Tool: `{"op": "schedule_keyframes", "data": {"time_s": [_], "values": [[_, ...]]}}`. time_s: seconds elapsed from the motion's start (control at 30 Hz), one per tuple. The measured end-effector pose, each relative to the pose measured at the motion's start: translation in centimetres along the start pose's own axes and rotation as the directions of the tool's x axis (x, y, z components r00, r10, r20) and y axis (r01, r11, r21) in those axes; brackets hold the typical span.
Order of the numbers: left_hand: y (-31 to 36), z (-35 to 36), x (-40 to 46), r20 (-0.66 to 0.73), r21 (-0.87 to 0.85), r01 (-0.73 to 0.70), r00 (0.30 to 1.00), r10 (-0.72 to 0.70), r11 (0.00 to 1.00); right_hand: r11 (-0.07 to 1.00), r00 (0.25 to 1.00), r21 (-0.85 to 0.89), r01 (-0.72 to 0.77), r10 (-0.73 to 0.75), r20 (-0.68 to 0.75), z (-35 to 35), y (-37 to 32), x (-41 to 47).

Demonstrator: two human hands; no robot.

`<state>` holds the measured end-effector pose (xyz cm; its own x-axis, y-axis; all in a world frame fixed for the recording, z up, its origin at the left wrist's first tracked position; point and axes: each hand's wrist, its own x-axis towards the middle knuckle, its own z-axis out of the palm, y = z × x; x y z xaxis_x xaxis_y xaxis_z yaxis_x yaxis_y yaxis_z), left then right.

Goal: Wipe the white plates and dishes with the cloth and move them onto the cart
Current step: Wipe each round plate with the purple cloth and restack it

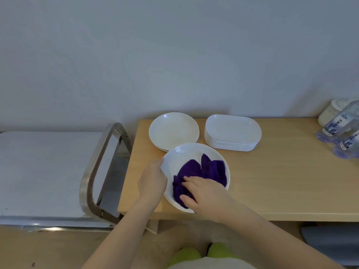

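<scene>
A round white plate (186,152) lies near the front left corner of the wooden table (272,181). My left hand (152,179) grips its left rim. A purple cloth (206,168) is bunched inside the plate, and my right hand (204,193) presses on it with fingers spread over the near part. Behind the plate sits a short stack of round white plates (173,131). To its right stands a taller stack of oblong white dishes (233,132). The metal cart (42,171) stands left of the table, its top bare.
The cart's curved steel handle (101,167) rises between cart top and table edge. Several plastic water bottles (342,131) and a white container (332,111) lie at the table's far right. A wall runs right behind the table. Green shoes (202,253) show below.
</scene>
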<state>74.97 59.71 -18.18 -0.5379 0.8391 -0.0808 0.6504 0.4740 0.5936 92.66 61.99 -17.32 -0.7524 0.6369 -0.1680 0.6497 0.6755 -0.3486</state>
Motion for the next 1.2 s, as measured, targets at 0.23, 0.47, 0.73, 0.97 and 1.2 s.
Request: {"op": "schedule_keyframes", "data": {"time_s": [0.23,0.47,0.73,0.97,1.2], "values": [[-0.4,0.7,-1.1,0.005,0.163,-0.179,0.984,0.18,0.97,0.97,0.997,-0.228,-0.079,0.076,-0.022,-1.9,3.3,-1.3],[-0.8,0.7,-0.8,0.012,0.161,-0.156,0.988,0.156,0.975,0.911,0.966,-0.323,-0.257,0.243,-0.085,-2.6,5.4,0.7],[-0.9,0.5,-0.8,0.01,0.009,-0.131,0.991,0.131,0.991,0.896,0.938,-0.278,-0.346,0.32,-0.133,-1.9,4.3,5.1],[-1.2,0.8,-0.1,0.018,-0.014,-0.071,0.997,0.072,0.997,0.937,0.956,-0.211,-0.278,0.249,-0.156,-1.0,2.1,7.7],[-1.2,0.8,-0.2,0.003,0.004,-0.07,0.998,0.07,0.998,0.968,0.99,-0.238,-0.082,0.053,-0.127,0.0,1.7,8.3]]}}
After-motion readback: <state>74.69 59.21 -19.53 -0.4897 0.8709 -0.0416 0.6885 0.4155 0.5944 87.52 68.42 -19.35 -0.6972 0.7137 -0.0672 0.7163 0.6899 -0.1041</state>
